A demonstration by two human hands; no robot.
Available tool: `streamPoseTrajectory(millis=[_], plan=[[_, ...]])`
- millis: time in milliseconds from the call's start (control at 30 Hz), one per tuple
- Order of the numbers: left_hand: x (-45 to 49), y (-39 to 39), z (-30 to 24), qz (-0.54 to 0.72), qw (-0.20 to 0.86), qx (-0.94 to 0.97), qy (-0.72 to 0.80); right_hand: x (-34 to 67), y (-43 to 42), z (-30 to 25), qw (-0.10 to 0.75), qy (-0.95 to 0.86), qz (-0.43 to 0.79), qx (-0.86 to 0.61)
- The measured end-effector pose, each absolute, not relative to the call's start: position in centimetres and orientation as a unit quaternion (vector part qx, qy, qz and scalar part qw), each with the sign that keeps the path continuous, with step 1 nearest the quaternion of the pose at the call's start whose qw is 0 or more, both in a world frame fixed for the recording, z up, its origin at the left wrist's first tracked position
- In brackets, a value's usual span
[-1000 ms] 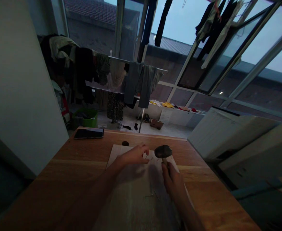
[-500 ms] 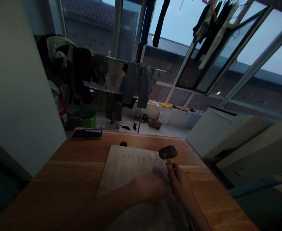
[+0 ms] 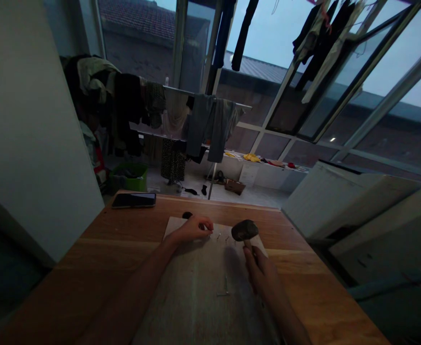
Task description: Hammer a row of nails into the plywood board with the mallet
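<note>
My left hand (image 3: 195, 228) reaches over the top of a pale wooden board (image 3: 185, 287), with thumb and fingertips pinched together on what looks like a small nail, mostly hidden by the fingers. Just right of those fingertips, several thin nails (image 3: 218, 235) stand in a row in the board. In my right hand (image 3: 263, 270) is a hammer (image 3: 245, 230) with a dark, heavy head and a short wooden handle, held above the board's right side. Loose nails (image 3: 227, 290) lie on the board between my forearms.
The board rests on a wooden table (image 3: 99, 261). A phone (image 3: 134, 200) lies at the far left edge, and a dark round object (image 3: 187, 215) sits behind the board. Beyond are a laundry rack (image 3: 206, 127), a green tub (image 3: 133, 177) and a white cabinet (image 3: 325, 199) at right.
My left hand has moved up and left from the board's middle to the nail row, uncovering the loose nails. The hammer has shifted slightly left and stays in my right hand.
</note>
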State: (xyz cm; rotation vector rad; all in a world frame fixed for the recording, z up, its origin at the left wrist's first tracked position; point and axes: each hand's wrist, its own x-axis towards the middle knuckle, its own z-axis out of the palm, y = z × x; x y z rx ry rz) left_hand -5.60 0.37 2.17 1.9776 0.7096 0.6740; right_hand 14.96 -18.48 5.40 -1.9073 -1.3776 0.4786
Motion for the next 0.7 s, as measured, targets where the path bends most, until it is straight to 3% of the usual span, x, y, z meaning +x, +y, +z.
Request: streamPoseTrajectory(millis=[700], plan=[[-5.7, -0.2, 2.1, 0.252, 0.462, 0.790, 0.315, 11.0, -16.4, 5.5, 0.371, -0.582, 0.189, -0.698]])
